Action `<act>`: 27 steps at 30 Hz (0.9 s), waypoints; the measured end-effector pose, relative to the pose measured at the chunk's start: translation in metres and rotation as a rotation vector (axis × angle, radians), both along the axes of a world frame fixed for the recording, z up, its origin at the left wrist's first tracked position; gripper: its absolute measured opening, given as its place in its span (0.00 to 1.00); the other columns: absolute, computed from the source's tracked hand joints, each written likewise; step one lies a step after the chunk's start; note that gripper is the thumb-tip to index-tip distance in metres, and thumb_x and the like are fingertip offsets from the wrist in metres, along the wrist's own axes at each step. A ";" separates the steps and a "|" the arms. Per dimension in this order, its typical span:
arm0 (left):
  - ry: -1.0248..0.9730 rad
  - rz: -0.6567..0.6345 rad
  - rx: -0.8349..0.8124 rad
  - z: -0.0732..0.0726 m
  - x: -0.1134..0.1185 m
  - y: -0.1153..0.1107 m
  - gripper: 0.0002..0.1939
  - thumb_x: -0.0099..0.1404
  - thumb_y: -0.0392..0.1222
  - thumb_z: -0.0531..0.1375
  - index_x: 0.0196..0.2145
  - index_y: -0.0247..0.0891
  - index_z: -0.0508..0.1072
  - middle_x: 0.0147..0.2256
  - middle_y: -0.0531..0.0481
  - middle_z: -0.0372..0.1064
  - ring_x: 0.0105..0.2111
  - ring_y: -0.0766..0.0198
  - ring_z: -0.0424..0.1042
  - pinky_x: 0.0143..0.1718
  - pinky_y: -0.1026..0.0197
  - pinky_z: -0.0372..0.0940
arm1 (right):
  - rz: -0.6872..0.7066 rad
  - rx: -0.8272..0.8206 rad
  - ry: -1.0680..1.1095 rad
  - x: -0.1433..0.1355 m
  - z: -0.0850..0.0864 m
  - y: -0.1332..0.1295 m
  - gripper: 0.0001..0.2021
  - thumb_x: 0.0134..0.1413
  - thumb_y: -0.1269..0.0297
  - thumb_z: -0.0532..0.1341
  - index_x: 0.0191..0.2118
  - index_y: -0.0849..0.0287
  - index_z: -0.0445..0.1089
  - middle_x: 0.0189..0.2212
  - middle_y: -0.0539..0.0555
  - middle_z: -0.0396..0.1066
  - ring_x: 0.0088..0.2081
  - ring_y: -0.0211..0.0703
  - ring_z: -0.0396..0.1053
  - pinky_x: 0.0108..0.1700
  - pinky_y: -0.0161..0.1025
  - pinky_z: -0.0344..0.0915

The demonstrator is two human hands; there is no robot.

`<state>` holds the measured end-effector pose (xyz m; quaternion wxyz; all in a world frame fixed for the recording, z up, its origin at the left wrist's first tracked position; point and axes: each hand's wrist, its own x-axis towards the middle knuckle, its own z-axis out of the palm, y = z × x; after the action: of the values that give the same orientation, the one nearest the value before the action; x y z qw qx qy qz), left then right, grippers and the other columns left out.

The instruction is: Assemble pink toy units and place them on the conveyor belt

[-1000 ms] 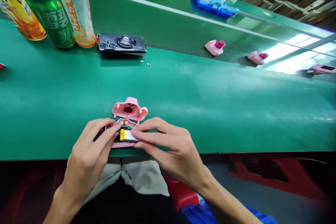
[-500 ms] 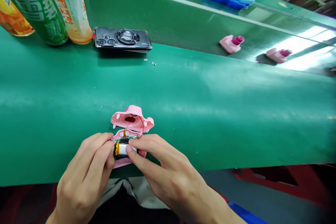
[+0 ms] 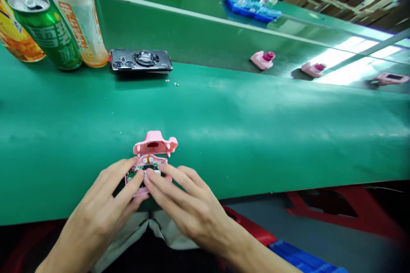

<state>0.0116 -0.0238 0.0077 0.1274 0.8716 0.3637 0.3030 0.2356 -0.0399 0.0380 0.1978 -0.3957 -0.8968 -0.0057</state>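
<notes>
A pink plastic housing (image 3: 163,159) lies opened near the table's front edge, showing a green circuit board (image 3: 131,174). Its other pink shell half (image 3: 154,137) stands just behind it, inner side toward me, with thin wires seen at its right end. My left hand (image 3: 102,200) is closed around the housing's left side, its index fingertip over the board. From the right, my right hand (image 3: 188,198) grips the housing, fingertips pressed on a white battery (image 3: 157,172). Much of the battery is hidden under my fingers.
At the back left stand a green can (image 3: 48,30), an orange-yellow can (image 3: 21,34) and a plastic bottle (image 3: 80,17) beside a phone (image 3: 141,60). Behind a ledge are pink parts (image 3: 262,60), a pink device with a screen (image 3: 391,78) and a blue tray (image 3: 250,10). Tiny white bits lie near the phone.
The view has shifted. My left index finger has moved in over the board toward my right fingertips. The battery's yellow end no longer shows, and more of the board's left side is visible.
</notes>
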 end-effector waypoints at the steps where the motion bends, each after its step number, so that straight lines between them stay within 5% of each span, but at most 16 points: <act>1: -0.006 -0.009 -0.004 0.001 0.000 0.002 0.19 0.73 0.34 0.59 0.60 0.36 0.69 0.58 0.36 0.69 0.59 0.50 0.70 0.56 0.49 0.73 | -0.009 0.020 0.037 0.001 -0.006 0.000 0.16 0.71 0.75 0.53 0.56 0.65 0.74 0.56 0.53 0.76 0.57 0.48 0.67 0.55 0.44 0.70; 5: -0.010 0.017 0.071 0.001 0.004 0.003 0.16 0.71 0.34 0.62 0.56 0.34 0.71 0.56 0.35 0.70 0.56 0.49 0.72 0.54 0.48 0.74 | -0.139 0.105 0.152 0.001 -0.030 -0.012 0.16 0.66 0.76 0.59 0.55 0.57 0.76 0.51 0.51 0.79 0.50 0.46 0.70 0.49 0.45 0.70; 8: -0.009 0.043 0.126 -0.002 0.007 -0.001 0.15 0.70 0.34 0.63 0.54 0.30 0.72 0.55 0.32 0.71 0.54 0.47 0.73 0.52 0.46 0.74 | -0.221 0.209 0.300 0.003 -0.033 -0.017 0.13 0.63 0.74 0.64 0.50 0.53 0.78 0.43 0.50 0.82 0.43 0.44 0.74 0.45 0.43 0.70; 11: 0.004 0.089 0.148 -0.005 0.008 -0.005 0.15 0.70 0.36 0.62 0.53 0.31 0.73 0.56 0.31 0.71 0.54 0.46 0.72 0.51 0.45 0.73 | -0.319 0.193 0.443 0.007 -0.008 0.011 0.09 0.69 0.68 0.60 0.41 0.54 0.79 0.36 0.52 0.82 0.37 0.43 0.76 0.42 0.43 0.70; 13: 0.042 0.147 0.178 -0.006 0.009 -0.008 0.14 0.71 0.37 0.62 0.52 0.33 0.74 0.56 0.32 0.72 0.54 0.43 0.71 0.51 0.42 0.72 | -0.439 -0.015 0.371 0.001 0.022 0.050 0.18 0.73 0.61 0.54 0.36 0.59 0.79 0.30 0.55 0.80 0.31 0.42 0.75 0.38 0.41 0.70; 16: 0.094 0.224 0.203 -0.008 0.009 -0.012 0.12 0.72 0.40 0.60 0.52 0.36 0.75 0.55 0.34 0.73 0.53 0.41 0.72 0.49 0.39 0.70 | -0.395 -0.593 -0.125 -0.023 0.064 0.114 0.30 0.69 0.46 0.56 0.23 0.63 0.75 0.18 0.53 0.71 0.24 0.39 0.72 0.34 0.37 0.70; 19: 0.094 0.251 0.206 -0.010 0.010 -0.014 0.12 0.74 0.42 0.58 0.51 0.38 0.75 0.53 0.35 0.75 0.52 0.43 0.73 0.50 0.41 0.69 | -0.280 -0.852 -0.475 -0.054 0.089 0.148 0.33 0.67 0.44 0.53 0.21 0.67 0.74 0.19 0.48 0.69 0.28 0.36 0.74 0.41 0.37 0.71; 23: -0.025 0.246 0.142 -0.012 0.008 -0.018 0.07 0.73 0.43 0.60 0.47 0.41 0.73 0.53 0.39 0.75 0.54 0.46 0.73 0.52 0.43 0.70 | -0.233 -0.792 -0.518 -0.069 0.107 0.137 0.20 0.54 0.56 0.72 0.20 0.63 0.72 0.19 0.51 0.71 0.27 0.40 0.73 0.35 0.38 0.71; 27: -0.396 0.312 -0.170 -0.008 0.004 -0.018 0.13 0.71 0.48 0.62 0.49 0.41 0.68 0.56 0.40 0.70 0.56 0.51 0.73 0.55 0.48 0.71 | -0.028 -0.599 -0.355 -0.043 0.121 0.111 0.08 0.59 0.64 0.69 0.31 0.62 0.76 0.28 0.53 0.76 0.30 0.42 0.71 0.32 0.38 0.66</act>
<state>0.0156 -0.0422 -0.0004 0.2209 0.7148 0.4857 0.4521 0.1926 0.0712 0.1590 -0.0861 -0.4414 -0.8735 0.1863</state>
